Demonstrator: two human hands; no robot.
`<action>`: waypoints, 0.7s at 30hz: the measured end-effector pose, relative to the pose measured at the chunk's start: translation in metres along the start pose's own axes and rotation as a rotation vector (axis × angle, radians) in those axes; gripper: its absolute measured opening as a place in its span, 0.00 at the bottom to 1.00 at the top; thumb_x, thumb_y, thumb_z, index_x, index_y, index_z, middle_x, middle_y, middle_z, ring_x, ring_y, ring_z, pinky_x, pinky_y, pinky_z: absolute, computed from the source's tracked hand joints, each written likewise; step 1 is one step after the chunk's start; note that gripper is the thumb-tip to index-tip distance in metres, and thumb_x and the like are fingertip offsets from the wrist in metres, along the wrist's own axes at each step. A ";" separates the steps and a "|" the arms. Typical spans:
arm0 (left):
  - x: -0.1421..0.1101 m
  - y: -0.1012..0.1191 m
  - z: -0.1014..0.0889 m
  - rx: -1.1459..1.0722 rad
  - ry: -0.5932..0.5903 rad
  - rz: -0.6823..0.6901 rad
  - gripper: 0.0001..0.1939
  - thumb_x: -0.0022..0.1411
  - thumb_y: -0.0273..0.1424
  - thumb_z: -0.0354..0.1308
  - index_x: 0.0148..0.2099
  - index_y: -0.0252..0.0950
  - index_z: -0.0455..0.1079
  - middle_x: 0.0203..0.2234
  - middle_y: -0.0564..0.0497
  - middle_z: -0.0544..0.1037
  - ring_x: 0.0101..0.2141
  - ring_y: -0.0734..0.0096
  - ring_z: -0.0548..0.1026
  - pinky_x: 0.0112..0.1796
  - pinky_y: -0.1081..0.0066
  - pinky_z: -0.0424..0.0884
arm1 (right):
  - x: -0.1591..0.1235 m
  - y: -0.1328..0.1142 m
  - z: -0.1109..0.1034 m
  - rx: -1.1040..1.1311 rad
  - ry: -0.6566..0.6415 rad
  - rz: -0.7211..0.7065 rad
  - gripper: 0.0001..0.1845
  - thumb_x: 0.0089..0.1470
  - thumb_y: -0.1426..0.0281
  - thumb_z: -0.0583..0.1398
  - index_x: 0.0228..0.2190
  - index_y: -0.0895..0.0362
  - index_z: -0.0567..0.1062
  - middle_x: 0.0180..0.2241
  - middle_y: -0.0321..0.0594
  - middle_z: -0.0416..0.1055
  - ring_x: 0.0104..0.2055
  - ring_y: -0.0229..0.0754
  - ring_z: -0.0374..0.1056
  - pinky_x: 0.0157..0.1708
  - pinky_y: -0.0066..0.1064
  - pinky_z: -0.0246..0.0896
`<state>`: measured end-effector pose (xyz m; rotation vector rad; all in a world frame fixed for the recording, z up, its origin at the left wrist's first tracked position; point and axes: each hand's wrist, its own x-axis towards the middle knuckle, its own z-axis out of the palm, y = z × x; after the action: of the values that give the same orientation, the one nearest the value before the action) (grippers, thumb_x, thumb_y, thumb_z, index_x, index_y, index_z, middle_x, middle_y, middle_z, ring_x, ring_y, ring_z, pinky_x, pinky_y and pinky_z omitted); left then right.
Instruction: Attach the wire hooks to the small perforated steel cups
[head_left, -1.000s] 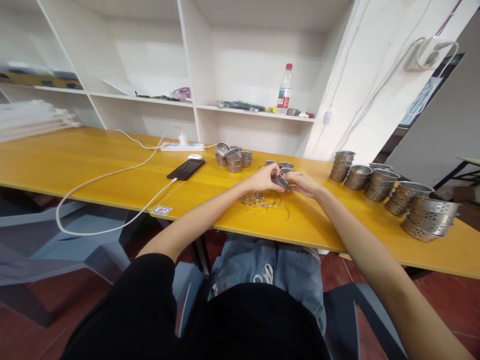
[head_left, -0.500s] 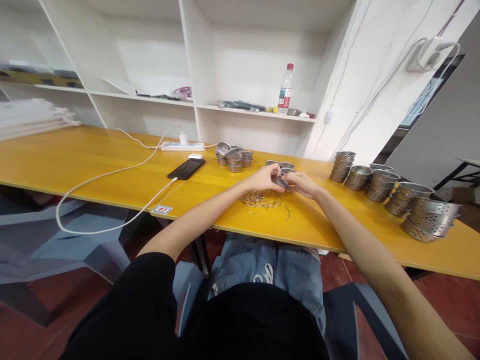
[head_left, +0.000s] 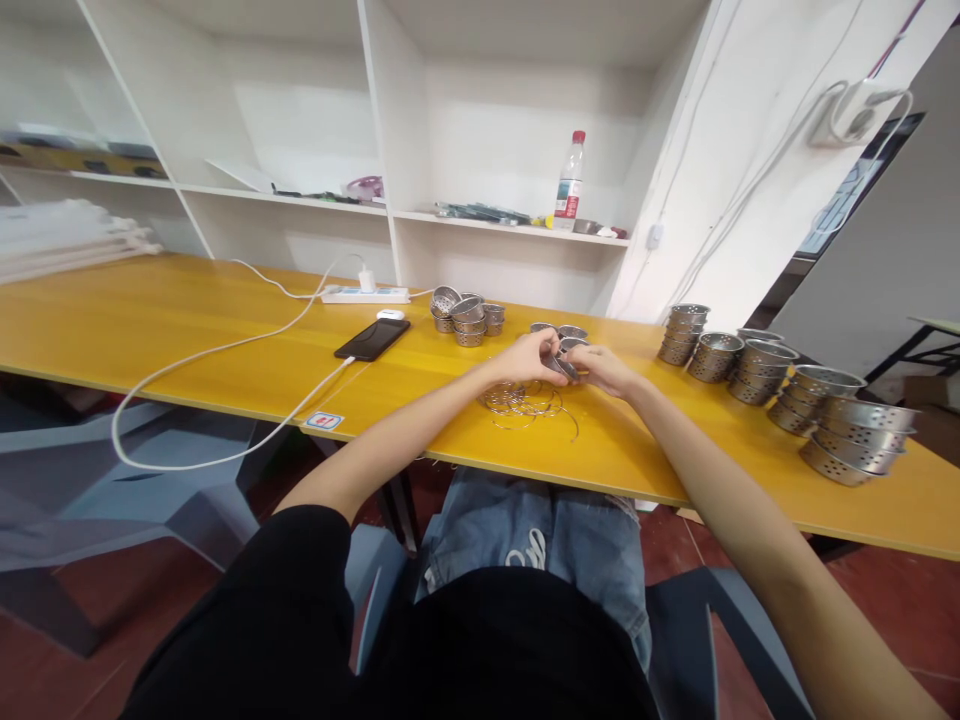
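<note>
Between my two hands is a small metal cup (head_left: 562,368), tilted and partly covered by fingers. My left hand (head_left: 534,358) grips its left side, thumb and fingers bent around it. On the right side, my right hand (head_left: 604,368) has its fingers closed at the cup's rim; whether they also pinch something small cannot be seen. Other metal cups (head_left: 572,332) stand just behind my hands. A loose tangle of thin wire rings (head_left: 521,402) lies on the yellow table (head_left: 420,420) below my left hand.
Stacks of perforated metal cups (head_left: 765,370) line the table's right side. A smaller cluster of cups (head_left: 469,318) sits left of my hands. Further left lie a black phone (head_left: 373,339), its white cable (head_left: 225,462) and a power strip (head_left: 367,294). Shelves (head_left: 510,225) hold a bottle (head_left: 569,185).
Both hands stay at the cup with only slight finger movement. The view has shifted very slightly; the things on the table lie as before.
</note>
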<state>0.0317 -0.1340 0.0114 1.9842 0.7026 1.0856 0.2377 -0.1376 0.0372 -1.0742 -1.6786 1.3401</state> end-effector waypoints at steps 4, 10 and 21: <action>0.000 0.000 0.000 -0.002 -0.001 -0.001 0.31 0.42 0.35 0.79 0.39 0.39 0.59 0.26 0.59 0.77 0.30 0.72 0.74 0.35 0.72 0.66 | 0.001 0.002 -0.002 -0.011 -0.003 -0.004 0.20 0.35 0.58 0.77 0.24 0.56 0.78 0.27 0.38 0.75 0.33 0.41 0.69 0.31 0.31 0.67; -0.001 0.000 -0.001 0.008 -0.003 0.000 0.31 0.43 0.34 0.79 0.39 0.39 0.59 0.27 0.58 0.77 0.30 0.72 0.75 0.36 0.71 0.66 | 0.003 0.003 -0.003 -0.009 0.002 -0.010 0.19 0.35 0.58 0.77 0.24 0.56 0.79 0.27 0.39 0.75 0.33 0.42 0.70 0.32 0.32 0.68; 0.001 -0.002 -0.001 -0.012 -0.010 0.001 0.31 0.43 0.34 0.79 0.39 0.39 0.59 0.27 0.59 0.77 0.30 0.72 0.75 0.36 0.71 0.66 | 0.004 0.004 -0.003 -0.008 0.017 0.000 0.21 0.35 0.57 0.78 0.25 0.57 0.80 0.28 0.39 0.75 0.33 0.41 0.70 0.32 0.32 0.69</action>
<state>0.0312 -0.1322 0.0104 1.9782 0.6887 1.0774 0.2396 -0.1326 0.0341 -1.0874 -1.6730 1.3214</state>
